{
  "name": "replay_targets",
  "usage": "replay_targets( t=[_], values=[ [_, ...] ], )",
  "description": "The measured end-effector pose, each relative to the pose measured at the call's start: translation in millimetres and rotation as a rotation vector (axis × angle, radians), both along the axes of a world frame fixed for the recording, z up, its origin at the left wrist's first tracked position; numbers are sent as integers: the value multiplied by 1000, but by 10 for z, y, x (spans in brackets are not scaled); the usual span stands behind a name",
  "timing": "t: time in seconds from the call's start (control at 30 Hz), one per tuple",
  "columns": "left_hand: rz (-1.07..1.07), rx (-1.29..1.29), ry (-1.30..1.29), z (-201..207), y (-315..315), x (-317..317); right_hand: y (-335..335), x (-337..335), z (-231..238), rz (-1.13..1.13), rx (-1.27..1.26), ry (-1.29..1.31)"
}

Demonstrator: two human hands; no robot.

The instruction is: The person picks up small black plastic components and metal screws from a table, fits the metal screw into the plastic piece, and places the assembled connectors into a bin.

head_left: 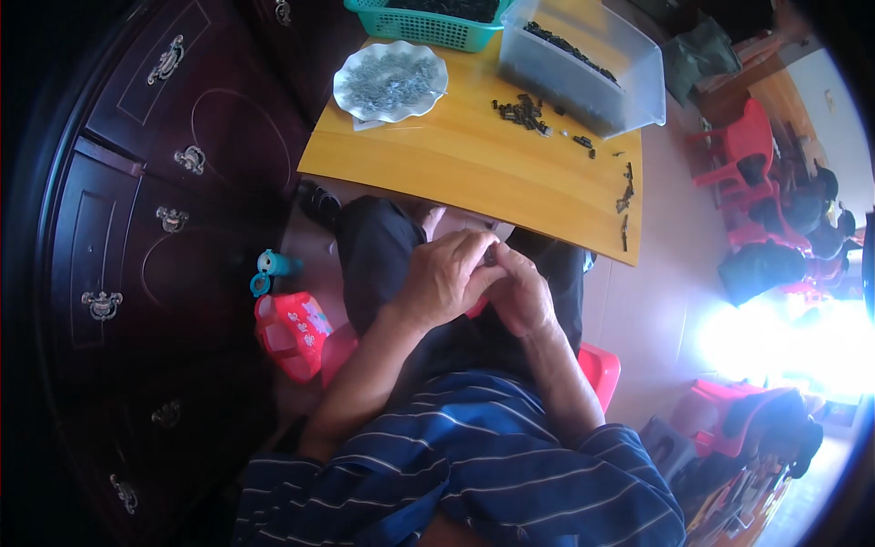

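My left hand (447,273) and my right hand (524,294) meet over my lap, just short of the table's near edge. Both have their fingers pinched together around something small and dark, mostly hidden by the fingertips. On the yellow wooden table (401,164) a loose pile of small black parts (523,112) lies in front of a clear plastic bin (583,91), which holds more dark pieces. A white scalloped plate (339,87) at the table's left carries many small, clear or silvery pieces.
A green plastic basket (442,34) with dark contents stands at the far edge. More black parts (625,196) line the table's right side. Dark drawers (210,173) rise on the left. A red bag (301,333) and a teal bottle (278,264) sit on the floor; red chairs (743,146) stand right.
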State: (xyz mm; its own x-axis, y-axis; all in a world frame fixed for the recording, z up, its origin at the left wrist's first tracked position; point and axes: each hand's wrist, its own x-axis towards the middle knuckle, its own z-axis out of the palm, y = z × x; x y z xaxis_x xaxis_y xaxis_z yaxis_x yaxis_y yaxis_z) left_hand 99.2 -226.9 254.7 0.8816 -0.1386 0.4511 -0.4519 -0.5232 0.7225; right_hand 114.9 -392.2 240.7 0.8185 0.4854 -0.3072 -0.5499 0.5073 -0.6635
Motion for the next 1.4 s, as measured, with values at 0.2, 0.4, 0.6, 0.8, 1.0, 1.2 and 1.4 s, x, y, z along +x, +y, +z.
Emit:
replay_targets(
  t=[0.2, 0.4, 0.6, 0.8, 1.0, 1.2, 1.4],
  values=[
    [-7, 17, -105, 0, -17, 27, -52, 13, 21, 20, -17, -7],
    [-17, 57, -107, 8, -24, 11, -75, -1, 33, 28, -51, -26],
    [-9, 30, -81, -1, -43, 7, -79, -18, -6, 31, -47, -34],
    [-8, 18, -126, -10, -34, 44, -91, 2, -15, 44, -28, -47],
    [-7, 1, -141, 10, -26, 54, -85, -8, -3, 52, 32, -42],
    [-32, -64, -104, 56, -3, 43, -66, -19, 128, 68, 84, -106],
    [-31, -50, -141, 65, 1, 42, -92, -32, 89, 88, 48, -157]
  ],
)
